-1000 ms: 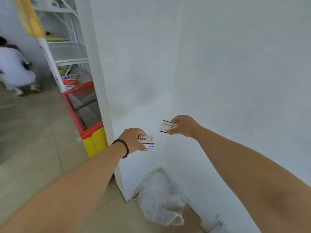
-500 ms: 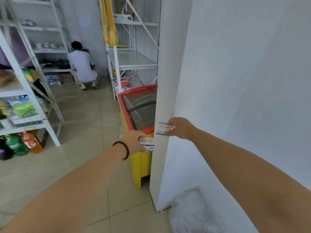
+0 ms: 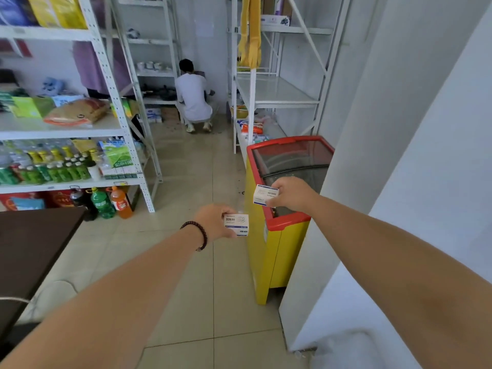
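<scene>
Floor: pale beige tiled floor [image 3: 191, 262], runs the length of the aisle.
Wall: plain white wall [image 3: 426, 155], fills the right side, its corner just beside the freezer.
Left rack: tall white perforated-metal shelving rack [image 3: 115, 102], stocked with bagged goods and rows of green bottles.
Back rack: second white metal shelving rack [image 3: 277, 91], mostly bare, behind the freezer.
Freezer: yellow chest freezer [image 3: 277, 257] with red rim and sliding glass lid, stands against the wall corner.
Worktop: dark brown worktop [image 3: 32, 241], lower left, only its corner in view.
Other person: crouching person in white clothing [image 3: 193, 99], far end of the aisle, back turned.
Cloth: yellow cloth strip [image 3: 250, 30], hangs from the back rack.
Left hand: left hand [image 3: 215, 221], arm stretched forward over the floor, fingers curled round the left box.
Right hand: right hand [image 3: 292, 195], arm stretched forward over the freezer's near end, fingers pinching the right box.
Left box: left box [image 3: 236, 224], small white cardboard carton with dark print and blue strip, held in the air just left of the freezer's near corner.
Right box: right box [image 3: 265, 195], matching small white blue-edged carton, held above the freezer's red rim, higher than the left box and apart from it.
Bracelet: dark beaded bracelet [image 3: 199, 233], on the left wrist.
</scene>
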